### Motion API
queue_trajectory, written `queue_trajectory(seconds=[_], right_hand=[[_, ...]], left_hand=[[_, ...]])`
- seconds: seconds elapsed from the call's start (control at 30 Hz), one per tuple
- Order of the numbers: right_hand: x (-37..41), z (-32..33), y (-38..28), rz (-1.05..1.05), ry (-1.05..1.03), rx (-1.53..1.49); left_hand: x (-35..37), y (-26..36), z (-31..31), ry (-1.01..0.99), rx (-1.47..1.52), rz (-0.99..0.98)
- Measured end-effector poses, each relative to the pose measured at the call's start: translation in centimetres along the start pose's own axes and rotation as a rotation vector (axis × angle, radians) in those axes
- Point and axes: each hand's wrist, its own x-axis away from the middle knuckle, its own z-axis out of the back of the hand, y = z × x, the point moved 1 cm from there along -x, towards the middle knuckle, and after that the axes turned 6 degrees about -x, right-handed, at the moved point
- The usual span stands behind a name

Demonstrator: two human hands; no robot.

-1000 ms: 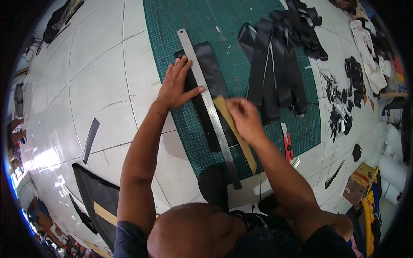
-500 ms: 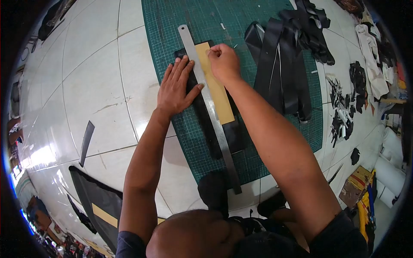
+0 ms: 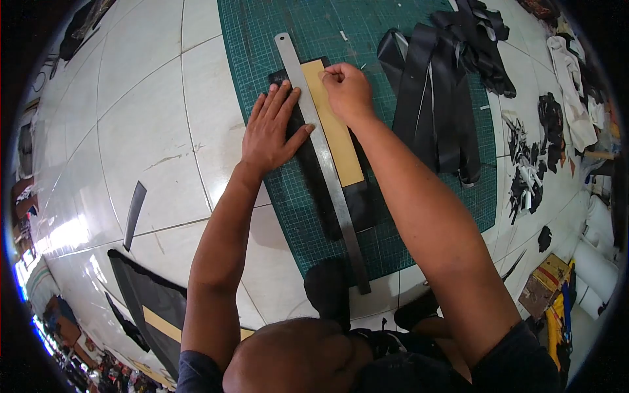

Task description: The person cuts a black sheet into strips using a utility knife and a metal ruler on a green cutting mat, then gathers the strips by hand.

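On the green cutting mat (image 3: 419,209), a long steel ruler (image 3: 321,141) lies slantwise over dark black material (image 3: 357,206). Pressed flat with fingers stretched out, my left hand (image 3: 272,131) rests on the black material, fingertips and thumb touching the ruler's left edge. A tan strip (image 3: 341,147) lies along the ruler's right side, on top of the black material. My right hand (image 3: 347,95) has its thumb and forefinger pinched together at the strip's upper right edge. Whatever may be between those fingertips is too small to make out.
Long black strips (image 3: 439,111) lie heaped on the mat's right side. Black and white scraps (image 3: 524,170) litter the tiled floor (image 3: 141,144) beyond. At left are a grey blade-shaped piece (image 3: 135,213) and dark material (image 3: 147,288). White rolls (image 3: 590,275) stand at far right.
The whole view has shifted slightly right and up. Both hands keep nearly the same places at the ruler and tan strip, the right one still pinched.
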Motion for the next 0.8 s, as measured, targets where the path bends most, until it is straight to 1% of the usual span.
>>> queue_trajectory(seconds=[0.13, 0.43, 0.53, 0.63, 0.7, 0.8], right_hand=[[0.0, 0.4, 0.1, -0.002, -0.026, -0.048], [-0.2, 0.3, 0.3, 0.035, -0.017, -0.029], [0.3, 1.0, -0.2, 0.019, 0.013, -0.066], [3.8, 3.8, -0.5, 0.138, -0.028, -0.362], [8.9, 7.6, -0.5, 0.122, -0.105, -0.27], [16.9, 14.7, 0.1, -0.045, -0.346, -0.128]], left_hand=[[0.0, 0.0, -0.2, 0.006, -0.014, 0.001], [0.0, -0.1, -0.2, 0.003, -0.037, -0.007], [-0.1, 0.0, -0.1, 0.0, -0.023, -0.013], [0.0, 0.0, -0.1, 0.004, -0.012, -0.016], [0.0, 0.0, -0.2, 0.012, 0.019, -0.02], [-0.1, 0.5, 0.0, 0.026, 0.021, 0.003]])
